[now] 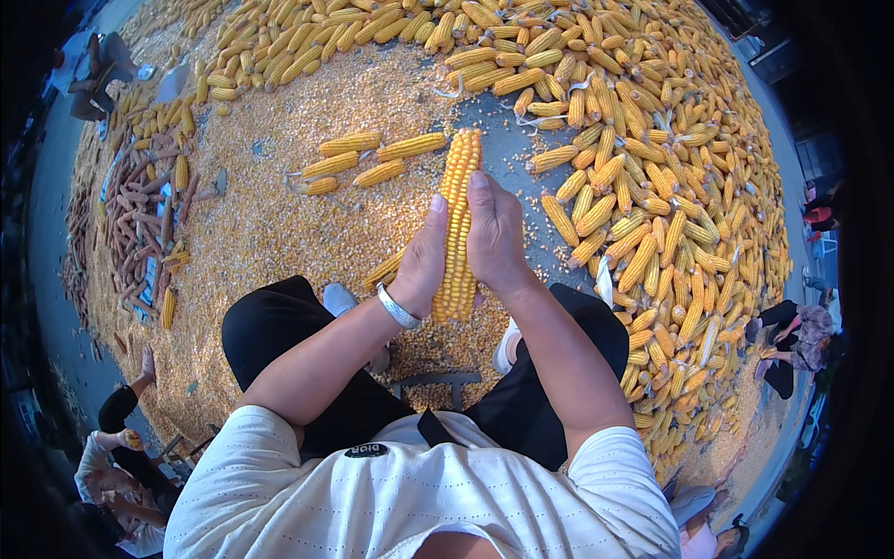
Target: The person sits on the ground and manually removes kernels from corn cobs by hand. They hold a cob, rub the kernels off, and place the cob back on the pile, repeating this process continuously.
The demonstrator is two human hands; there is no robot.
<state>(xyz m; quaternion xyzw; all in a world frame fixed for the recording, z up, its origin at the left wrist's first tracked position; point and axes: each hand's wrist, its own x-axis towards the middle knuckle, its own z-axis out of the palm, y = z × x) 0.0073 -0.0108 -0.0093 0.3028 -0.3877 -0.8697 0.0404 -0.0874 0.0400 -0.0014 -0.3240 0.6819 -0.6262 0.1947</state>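
A husked ear of yellow corn [459, 223] stands lengthwise between my palms, its kernels still in rows. My left hand [421, 262] presses its left side, with a silver bracelet [398, 307] on the wrist. Against the ear's right side lies my right hand [497, 234], thumb pointing away from me. The fingers of both hands are mostly hidden below the ear. Just beyond my left hand, several ears of corn [349, 144] rest on a layer of loose kernels [279, 230]; another ear [384, 270] lies partly behind that hand.
A large heap of corn ears [670, 209] curves around the far and right sides. Stripped cobs [143, 216] are piled at the left. People sit or crouch at the upper left [105, 70], lower left [126, 482], right [796, 339] and lower right [698, 520].
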